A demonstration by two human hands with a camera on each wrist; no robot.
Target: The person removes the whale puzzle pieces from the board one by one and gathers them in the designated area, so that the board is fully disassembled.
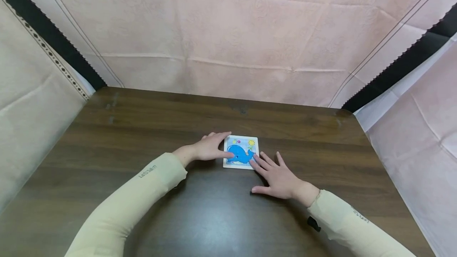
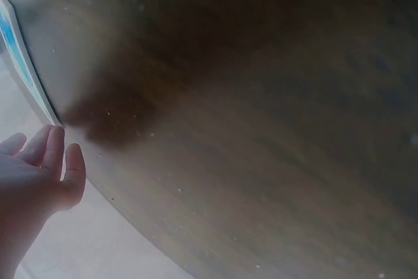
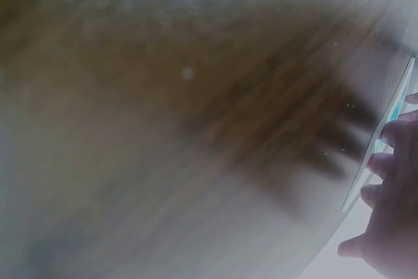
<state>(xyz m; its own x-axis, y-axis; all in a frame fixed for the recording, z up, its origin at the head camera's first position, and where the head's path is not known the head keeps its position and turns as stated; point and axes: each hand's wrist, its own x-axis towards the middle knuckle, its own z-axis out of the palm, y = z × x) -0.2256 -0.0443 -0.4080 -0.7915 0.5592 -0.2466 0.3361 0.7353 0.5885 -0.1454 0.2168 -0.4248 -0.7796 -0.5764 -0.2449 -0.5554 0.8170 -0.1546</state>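
Note:
On the brown table lies a small square picture board [image 1: 240, 146] with a white border, showing a blue whale, a yellow sun and small coloured shapes. My left hand [image 1: 210, 147] is at its left side, thumb lying over the left edge onto the whale's head and forefinger reaching the upper left corner. From the lower right comes my right hand [image 1: 280, 179], fingers spread, fingertips at the board's right edge near the whale's tail, thumb out over the table. The left wrist view catches the board's edge [image 2: 26, 63] beside the left fingers; the right wrist view shows the right fingers [image 3: 375, 161] along it.
The dark wood-grain table [image 1: 160, 126] reaches back to a pale creased cloth [image 1: 250, 31] hanging behind it. More pale cloth hangs at both sides, with black strips [image 1: 403, 58] along the corners. A small black object [image 1: 313, 224] is at the right sleeve.

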